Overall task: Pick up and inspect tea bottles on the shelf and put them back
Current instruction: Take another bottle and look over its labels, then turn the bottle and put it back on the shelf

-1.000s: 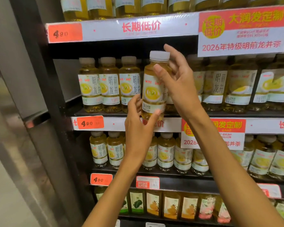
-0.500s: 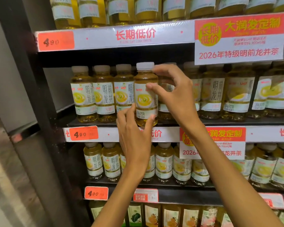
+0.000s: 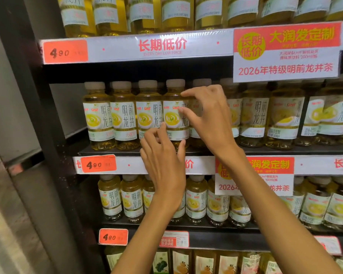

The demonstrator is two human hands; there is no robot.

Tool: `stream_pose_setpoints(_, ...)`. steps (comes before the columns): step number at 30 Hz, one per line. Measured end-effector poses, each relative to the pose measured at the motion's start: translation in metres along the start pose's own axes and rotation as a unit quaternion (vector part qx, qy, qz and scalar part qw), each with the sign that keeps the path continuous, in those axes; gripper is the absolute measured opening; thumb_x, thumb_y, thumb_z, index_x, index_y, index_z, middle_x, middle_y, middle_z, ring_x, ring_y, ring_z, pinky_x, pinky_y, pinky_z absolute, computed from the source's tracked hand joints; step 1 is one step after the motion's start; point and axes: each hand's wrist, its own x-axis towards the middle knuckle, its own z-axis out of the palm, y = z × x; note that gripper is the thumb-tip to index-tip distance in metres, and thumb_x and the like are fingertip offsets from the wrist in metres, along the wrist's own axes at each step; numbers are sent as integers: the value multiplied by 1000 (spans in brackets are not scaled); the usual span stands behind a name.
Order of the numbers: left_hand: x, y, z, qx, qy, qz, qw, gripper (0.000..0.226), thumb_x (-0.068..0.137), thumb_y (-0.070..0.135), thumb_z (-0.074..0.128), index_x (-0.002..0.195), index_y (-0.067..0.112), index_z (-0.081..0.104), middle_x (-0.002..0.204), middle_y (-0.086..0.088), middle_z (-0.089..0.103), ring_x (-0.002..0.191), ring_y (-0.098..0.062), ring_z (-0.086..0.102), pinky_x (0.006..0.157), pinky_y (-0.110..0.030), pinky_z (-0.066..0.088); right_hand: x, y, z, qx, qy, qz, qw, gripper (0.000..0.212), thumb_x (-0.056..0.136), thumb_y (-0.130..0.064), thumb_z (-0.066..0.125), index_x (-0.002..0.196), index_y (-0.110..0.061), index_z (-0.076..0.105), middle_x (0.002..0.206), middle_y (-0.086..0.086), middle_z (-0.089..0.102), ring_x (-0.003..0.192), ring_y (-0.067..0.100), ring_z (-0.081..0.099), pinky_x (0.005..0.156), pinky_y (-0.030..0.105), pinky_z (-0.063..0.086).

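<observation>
We were at the put-back step. The bottle (image 3: 174, 113) stood upright on the middle shelf (image 3: 285, 150), fourth from the left end of its row, shoulder to shoulder with its neighbours and with its label facing out.

Our right hand (image 3: 210, 119) was just right of the bottle. The thumb and forefinger were curved and spread apart, their tips at the bottle's shoulder and label edge. We could not tell whether they pressed on it or only brushed it, but they were not wrapped round it. Our left hand (image 3: 162, 159) was below the bottle, in front of the shelf's price strip (image 3: 131, 165). Its fingers were loosely bent and held nothing, with the thumb tip up near the bottle's base.

We judged this bottle as good as returned, with perhaps a last nudge needed to square it with the row. The next move called for drawing both hands clear without tipping the bottles beside it, then reaching for another one. One to the right of this bottle looked the easy choice, since our right hand was already in front of those. A grip round the body below the cap should lift it out cleanly.
</observation>
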Motion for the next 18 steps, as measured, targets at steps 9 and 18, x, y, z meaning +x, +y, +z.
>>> stream_pose_setpoints(9,-10,8,-3,-45,-12,22,999,57,80,18,74,131,10,51,119,-13,53,111,-28,51,89,-38,45,20,13,-10,-151,-93,106,978,39,100,-42,40,112,-6,49,111,14,55,93,34,59,70,44,48)
stream_pose_setpoints(18,-18,15,-4,-47,-45,67,996,61,81,23,73,135,10,48,125,-13,52,116,-29,49,91,-41,40,-11,13,-35,155,26,42,987,40,90,-25,65,127,-14,52,122,-12,50,108,17,52,92,26,44)
